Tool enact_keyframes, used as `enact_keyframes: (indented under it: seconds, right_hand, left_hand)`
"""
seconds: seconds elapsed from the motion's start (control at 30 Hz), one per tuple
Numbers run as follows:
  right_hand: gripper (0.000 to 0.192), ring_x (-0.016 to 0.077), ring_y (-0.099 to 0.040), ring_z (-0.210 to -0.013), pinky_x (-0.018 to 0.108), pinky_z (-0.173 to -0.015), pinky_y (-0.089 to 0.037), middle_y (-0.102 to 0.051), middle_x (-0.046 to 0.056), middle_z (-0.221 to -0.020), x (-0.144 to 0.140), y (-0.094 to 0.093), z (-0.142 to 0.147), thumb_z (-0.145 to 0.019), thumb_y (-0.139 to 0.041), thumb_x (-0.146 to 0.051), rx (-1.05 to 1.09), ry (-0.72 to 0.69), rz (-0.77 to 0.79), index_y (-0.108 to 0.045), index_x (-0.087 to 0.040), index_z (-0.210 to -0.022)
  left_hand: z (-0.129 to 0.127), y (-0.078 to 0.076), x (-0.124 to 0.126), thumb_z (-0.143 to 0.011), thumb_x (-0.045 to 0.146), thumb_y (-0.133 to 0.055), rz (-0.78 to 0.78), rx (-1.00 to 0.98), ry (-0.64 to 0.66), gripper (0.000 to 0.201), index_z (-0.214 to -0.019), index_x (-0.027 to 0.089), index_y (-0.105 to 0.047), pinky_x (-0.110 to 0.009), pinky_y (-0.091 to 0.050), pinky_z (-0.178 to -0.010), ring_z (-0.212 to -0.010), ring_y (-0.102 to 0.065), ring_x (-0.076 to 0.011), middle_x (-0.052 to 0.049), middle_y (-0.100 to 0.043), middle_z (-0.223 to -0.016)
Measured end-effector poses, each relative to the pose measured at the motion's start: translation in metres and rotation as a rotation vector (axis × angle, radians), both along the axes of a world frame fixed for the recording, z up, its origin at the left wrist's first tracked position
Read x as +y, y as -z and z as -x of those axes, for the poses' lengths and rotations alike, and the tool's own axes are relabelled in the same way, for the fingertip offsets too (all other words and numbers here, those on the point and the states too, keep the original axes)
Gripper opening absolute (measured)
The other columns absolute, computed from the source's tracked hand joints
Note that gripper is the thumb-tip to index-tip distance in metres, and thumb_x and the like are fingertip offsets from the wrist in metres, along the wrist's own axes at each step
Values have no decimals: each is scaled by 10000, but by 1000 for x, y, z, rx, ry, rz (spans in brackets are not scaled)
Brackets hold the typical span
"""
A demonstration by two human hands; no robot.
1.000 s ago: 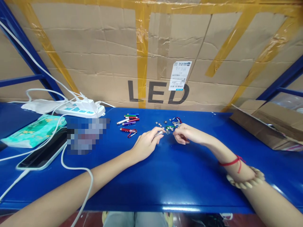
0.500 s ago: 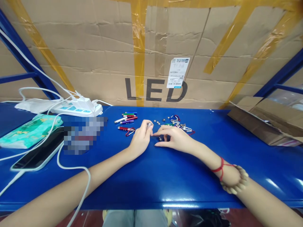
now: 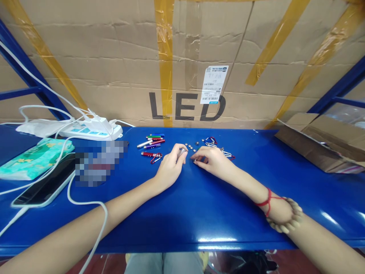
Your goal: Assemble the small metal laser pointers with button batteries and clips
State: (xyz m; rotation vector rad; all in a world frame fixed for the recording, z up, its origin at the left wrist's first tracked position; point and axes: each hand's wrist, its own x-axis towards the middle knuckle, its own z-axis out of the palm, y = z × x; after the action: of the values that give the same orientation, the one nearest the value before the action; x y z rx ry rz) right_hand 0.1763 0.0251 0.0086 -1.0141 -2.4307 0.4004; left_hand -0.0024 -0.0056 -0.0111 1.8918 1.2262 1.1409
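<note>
My left hand is closed round a small silver metal tube, mostly hidden by the fingers. A short gap to the right, my right hand pinches a tiny shiny metal piece between thumb and fingertips, at the tabletop. Its exact kind is too small to tell. Just beyond the hands lie several small round button-like metal pieces. Carabiner clips in blue, red and silver lie behind my right hand, partly covered by it. Left of my left hand are several slim coloured metal tubes and a red tube with a red carabiner.
On the left of the blue table are a white power strip with cables, a green tissue pack and a phone. An open cardboard box stands at the right. A large taped carton rises behind.
My right hand's fingers have closed from a wider spread onto the tiny metal piece and moved slightly away from my left hand. The left hand still holds the silver tube.
</note>
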Motion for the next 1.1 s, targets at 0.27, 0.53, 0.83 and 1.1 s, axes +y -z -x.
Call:
enact_keyframes:
  seconds: [0.27,0.53,0.83,1.1]
  right_hand:
    - [149,154,-623,-709,260,-680,-489,-671,69,-817,3,-1,-5,-780,-618,-149,-104,73,-36,-702,-146,-903]
    - [148,175,-628,-757,270,-703,-482,-684,72,-858,7,2,-8,-783,-639,-217,-146,111,-50,-701,-176,-912]
    - [170,149,-608,-628,267,-609,-478,-662,68,-811,15,10,-11,-688,-730,-287,6,178,-43,-689,-149,-778]
    - [237,143,-619,-616,261,-593,-498,-699,56,-793,0,-5,-3,-744,-656,-367,362,155,-7,-695,-159,-852]
  left_hand:
    - [-1,-4,-4,-926,259,-409,4,23,0,108,-1004,215,-471,-238,-347,-619,-636,-506,-149,33,-508,-686]
    - [-3,-4,-2,-900,229,-467,-120,41,37,131,-978,191,-565,-259,-406,-783,-844,-549,-186,-12,-585,-944]
    - [-1,-1,-1,-923,231,-452,-156,43,105,153,-1011,191,-570,-280,-415,-839,-920,-547,-202,-30,-580,-1009]
    - [-2,-1,-2,-923,237,-416,-119,32,128,161,-1034,189,-522,-261,-436,-775,-817,-564,-183,-34,-579,-927]
